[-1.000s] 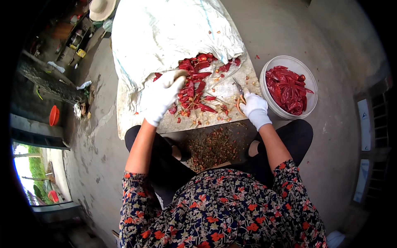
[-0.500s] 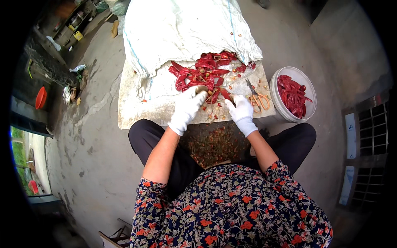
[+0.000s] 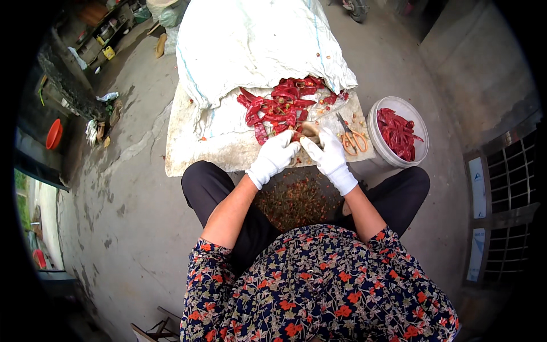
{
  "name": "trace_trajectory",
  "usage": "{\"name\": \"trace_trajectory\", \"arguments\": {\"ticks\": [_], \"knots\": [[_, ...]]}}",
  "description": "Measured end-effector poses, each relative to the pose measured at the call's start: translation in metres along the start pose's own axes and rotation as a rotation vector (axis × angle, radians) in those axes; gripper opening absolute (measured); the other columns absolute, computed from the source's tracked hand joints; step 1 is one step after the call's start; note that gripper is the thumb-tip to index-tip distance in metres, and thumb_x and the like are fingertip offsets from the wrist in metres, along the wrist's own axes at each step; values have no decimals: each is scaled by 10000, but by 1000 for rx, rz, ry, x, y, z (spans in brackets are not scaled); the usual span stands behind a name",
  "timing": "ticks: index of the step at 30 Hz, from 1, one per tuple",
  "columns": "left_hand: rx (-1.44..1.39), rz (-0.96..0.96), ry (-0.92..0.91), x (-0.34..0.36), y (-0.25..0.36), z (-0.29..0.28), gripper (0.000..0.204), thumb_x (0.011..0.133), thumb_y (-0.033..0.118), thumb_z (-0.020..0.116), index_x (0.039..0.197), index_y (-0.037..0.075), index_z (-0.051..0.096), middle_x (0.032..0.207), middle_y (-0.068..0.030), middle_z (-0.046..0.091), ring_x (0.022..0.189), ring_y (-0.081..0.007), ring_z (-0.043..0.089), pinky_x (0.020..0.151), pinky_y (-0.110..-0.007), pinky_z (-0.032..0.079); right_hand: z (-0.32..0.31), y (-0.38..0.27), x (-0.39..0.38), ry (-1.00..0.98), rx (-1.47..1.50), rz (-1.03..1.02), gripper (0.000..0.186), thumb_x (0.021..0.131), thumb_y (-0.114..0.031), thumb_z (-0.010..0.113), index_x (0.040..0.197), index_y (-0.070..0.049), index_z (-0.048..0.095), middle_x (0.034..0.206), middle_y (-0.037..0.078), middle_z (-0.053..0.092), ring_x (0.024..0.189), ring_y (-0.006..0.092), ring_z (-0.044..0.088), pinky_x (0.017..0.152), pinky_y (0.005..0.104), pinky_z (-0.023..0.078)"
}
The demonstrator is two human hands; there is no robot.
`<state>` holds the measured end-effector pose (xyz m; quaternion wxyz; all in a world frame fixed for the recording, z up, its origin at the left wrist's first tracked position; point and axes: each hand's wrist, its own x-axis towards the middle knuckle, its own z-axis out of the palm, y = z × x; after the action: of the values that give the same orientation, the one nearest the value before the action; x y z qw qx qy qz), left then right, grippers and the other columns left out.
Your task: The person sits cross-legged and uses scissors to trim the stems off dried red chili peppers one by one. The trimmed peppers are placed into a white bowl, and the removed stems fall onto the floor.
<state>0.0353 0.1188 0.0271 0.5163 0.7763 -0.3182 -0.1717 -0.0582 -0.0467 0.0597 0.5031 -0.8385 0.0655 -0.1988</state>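
My left hand and my right hand, both in white gloves, meet over the near edge of the covered table. Their fingers are closed around a red chili pepper, mostly hidden by the gloves. Just beyond lies a heap of dried red chili peppers, spilling from the mouth of a white woven sack. Orange-handled scissors rest to the right of my right hand, apart from it.
A white bucket holding red peppers stands at the table's right. Below the table edge, between my knees, is a dark container or patch of stems and scraps. An orange-red basin is far left. A wheel shows at the top.
My hands have come together; they were apart before, with a red pepper at my right fingertips. My left hand has moved right and slightly nearer, away from the heap.
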Motion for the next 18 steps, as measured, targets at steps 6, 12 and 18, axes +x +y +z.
{"name": "trace_trajectory", "arguments": {"ticks": [6,12,18], "knots": [[-102,-48,-182,-20,13,1,211,1040,219,678,1156,45,696,894,4,641,829,-94,571,783,-279,505,-8,-2,-10,-66,-154,-112,258,994,-255,672,1104,-40,761,961,146,738,823,269,724,718,372,576],[-41,490,-134,-26,42,-6,280,1033,299,705,1105,29,728,921,-23,674,840,-117,622,779,-285,524,-12,20,-9,107,1450,820,224,1046,-261,613,964,-70,696,762,0,627,581,113,603,445,251,438],[-99,245,395,-25,44,-42,280,1028,297,652,1152,61,740,992,-60,729,875,-148,663,807,-309,540,-53,61,-16,-430,359,570,513,967,-540,720,960,-27,743,830,77,734,737,223,732,603,362,569]]}}
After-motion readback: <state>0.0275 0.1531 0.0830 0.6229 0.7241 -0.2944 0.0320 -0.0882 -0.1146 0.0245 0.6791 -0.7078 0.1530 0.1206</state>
